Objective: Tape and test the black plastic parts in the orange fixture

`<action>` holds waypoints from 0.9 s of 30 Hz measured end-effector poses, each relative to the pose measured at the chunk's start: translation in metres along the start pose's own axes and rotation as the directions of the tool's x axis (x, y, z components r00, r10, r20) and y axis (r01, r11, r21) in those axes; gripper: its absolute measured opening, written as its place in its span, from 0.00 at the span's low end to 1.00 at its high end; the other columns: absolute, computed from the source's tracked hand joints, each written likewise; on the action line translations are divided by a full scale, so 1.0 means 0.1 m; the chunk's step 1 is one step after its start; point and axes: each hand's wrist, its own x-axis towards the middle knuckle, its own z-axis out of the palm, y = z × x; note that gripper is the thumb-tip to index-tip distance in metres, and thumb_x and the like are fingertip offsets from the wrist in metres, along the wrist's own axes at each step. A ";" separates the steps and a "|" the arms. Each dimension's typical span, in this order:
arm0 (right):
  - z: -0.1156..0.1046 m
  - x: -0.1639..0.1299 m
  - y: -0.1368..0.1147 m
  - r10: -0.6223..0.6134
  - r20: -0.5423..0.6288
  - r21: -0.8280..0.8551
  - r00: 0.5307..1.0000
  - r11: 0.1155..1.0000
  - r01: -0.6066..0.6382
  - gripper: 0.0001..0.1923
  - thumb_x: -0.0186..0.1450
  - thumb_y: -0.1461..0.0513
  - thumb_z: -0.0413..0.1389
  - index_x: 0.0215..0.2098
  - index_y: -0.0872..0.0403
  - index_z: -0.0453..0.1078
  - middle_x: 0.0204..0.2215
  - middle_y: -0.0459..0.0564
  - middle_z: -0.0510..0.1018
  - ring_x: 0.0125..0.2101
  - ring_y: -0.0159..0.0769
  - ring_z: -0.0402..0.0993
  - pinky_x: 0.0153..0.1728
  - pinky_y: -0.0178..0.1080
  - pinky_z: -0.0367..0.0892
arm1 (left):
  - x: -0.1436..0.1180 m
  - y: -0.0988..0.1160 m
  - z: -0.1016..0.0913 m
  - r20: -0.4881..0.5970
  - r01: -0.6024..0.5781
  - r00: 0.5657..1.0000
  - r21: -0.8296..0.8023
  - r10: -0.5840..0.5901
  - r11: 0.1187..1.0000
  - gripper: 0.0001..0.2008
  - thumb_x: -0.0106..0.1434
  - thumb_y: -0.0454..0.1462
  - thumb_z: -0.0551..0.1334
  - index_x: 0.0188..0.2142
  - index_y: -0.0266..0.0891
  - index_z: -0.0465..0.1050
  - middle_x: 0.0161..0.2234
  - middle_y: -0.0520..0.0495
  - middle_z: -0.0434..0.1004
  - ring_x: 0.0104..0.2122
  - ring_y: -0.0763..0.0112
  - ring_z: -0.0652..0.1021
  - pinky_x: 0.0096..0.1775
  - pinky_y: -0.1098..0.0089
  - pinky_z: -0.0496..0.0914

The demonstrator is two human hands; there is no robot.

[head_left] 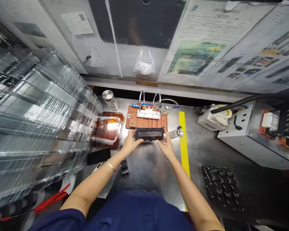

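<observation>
A dark, glossy rectangular panel [149,133] is held level between my two hands. My left hand [131,142] grips its left end, with the thumb along the lower edge. At the right end, my right hand [166,145] holds it in the same way. Just beyond the panel lies a reddish-brown fixture [146,122] with bolts and grooves. A white perforated bar [148,114] and two curved metal handles [157,96] sit on the fixture. To its right is a metal toggle piece with a round knob [179,132].
Stacked clear plastic trays [45,112] rise on the left, beside amber sheets [108,130] and a glass jar [110,100]. Black clips [124,167] lie near my left forearm. A yellow tape strip [184,144] runs down the bench; more black clips [221,186] and a machine [252,134] stand right.
</observation>
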 end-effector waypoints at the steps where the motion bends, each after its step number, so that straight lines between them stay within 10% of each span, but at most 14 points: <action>1: -0.04 -0.19 0.00 -0.049 -0.012 0.037 0.999 0.998 0.050 0.38 0.55 0.56 0.58 0.61 0.52 0.51 0.52 0.59 0.69 0.48 0.41 0.70 0.46 0.46 0.70 | -0.22 -0.05 -0.03 0.029 -0.082 0.996 -0.037 0.083 0.996 0.30 0.50 0.36 0.68 0.52 0.37 0.60 0.44 0.40 0.75 0.44 0.59 0.77 0.46 0.59 0.71; 4: -0.16 -0.68 -0.07 -0.191 -0.068 0.097 0.979 0.976 0.197 0.30 0.57 0.59 0.56 0.57 0.51 0.54 0.52 0.58 0.69 0.50 0.40 0.69 0.50 0.47 0.68 | -0.79 -0.17 -0.13 -0.012 -0.431 0.902 -0.034 0.431 0.902 0.20 0.52 0.31 0.65 0.45 0.38 0.67 0.41 0.43 0.75 0.43 0.62 0.77 0.45 0.60 0.72; 10: -0.40 -1.02 -0.40 -0.361 -0.046 -0.216 0.931 0.914 0.344 0.12 0.59 0.61 0.52 0.41 0.53 0.68 0.38 0.52 0.75 0.35 0.35 0.73 0.37 0.39 0.71 | -1.33 -0.13 -0.33 -0.197 -0.817 0.496 0.225 0.846 0.531 0.24 0.57 0.24 0.55 0.52 0.41 0.64 0.48 0.40 0.75 0.54 0.61 0.72 0.52 0.51 0.68; 18: 0.01 -1.46 -0.82 -0.185 0.413 -0.543 0.892 0.736 0.404 0.10 0.59 0.63 0.50 0.37 0.56 0.69 0.21 0.48 0.75 0.21 0.35 0.71 0.24 0.35 0.59 | -1.58 0.01 -0.44 -0.087 -0.852 0.368 0.368 0.926 0.373 0.22 0.60 0.25 0.52 0.52 0.42 0.65 0.49 0.42 0.75 0.56 0.65 0.69 0.55 0.54 0.67; 21: 0.14 -1.82 -1.01 -0.198 0.705 -0.270 0.681 0.813 0.516 0.14 0.60 0.63 0.51 0.44 0.57 0.68 0.20 0.44 0.75 0.19 0.32 0.69 0.23 0.33 0.59 | -1.66 0.01 -0.38 -0.104 -0.842 0.454 0.274 0.885 0.465 0.19 0.59 0.27 0.54 0.48 0.42 0.68 0.49 0.42 0.76 0.55 0.64 0.71 0.55 0.54 0.67; 23: 0.07 -1.92 -1.09 -0.268 0.769 -0.050 0.581 0.880 0.472 0.20 0.61 0.62 0.52 0.52 0.56 0.64 0.19 0.41 0.74 0.18 0.30 0.67 0.23 0.32 0.62 | -1.72 0.03 -0.34 -0.182 -0.720 0.658 0.134 0.731 0.681 0.15 0.58 0.31 0.58 0.46 0.41 0.69 0.48 0.42 0.76 0.52 0.62 0.73 0.54 0.55 0.68; 25: -0.09 -1.87 -1.09 -0.361 0.617 0.054 0.700 0.906 0.420 0.18 0.64 0.60 0.52 0.52 0.54 0.66 0.22 0.42 0.75 0.21 0.29 0.70 0.26 0.33 0.66 | -1.79 0.09 -0.33 -0.230 -0.428 0.889 -0.108 0.396 0.897 0.16 0.56 0.37 0.64 0.45 0.39 0.69 0.44 0.41 0.77 0.47 0.59 0.77 0.49 0.56 0.72; 27: -0.29 -1.72 -1.04 -0.398 0.205 0.017 0.894 0.915 0.403 0.15 0.64 0.57 0.52 0.48 0.53 0.69 0.31 0.47 0.77 0.30 0.32 0.74 0.34 0.36 0.70 | -1.86 0.19 -0.34 -0.158 -0.103 0.986 -0.395 0.043 0.913 0.21 0.52 0.43 0.67 0.44 0.37 0.68 0.40 0.41 0.78 0.41 0.59 0.78 0.41 0.59 0.75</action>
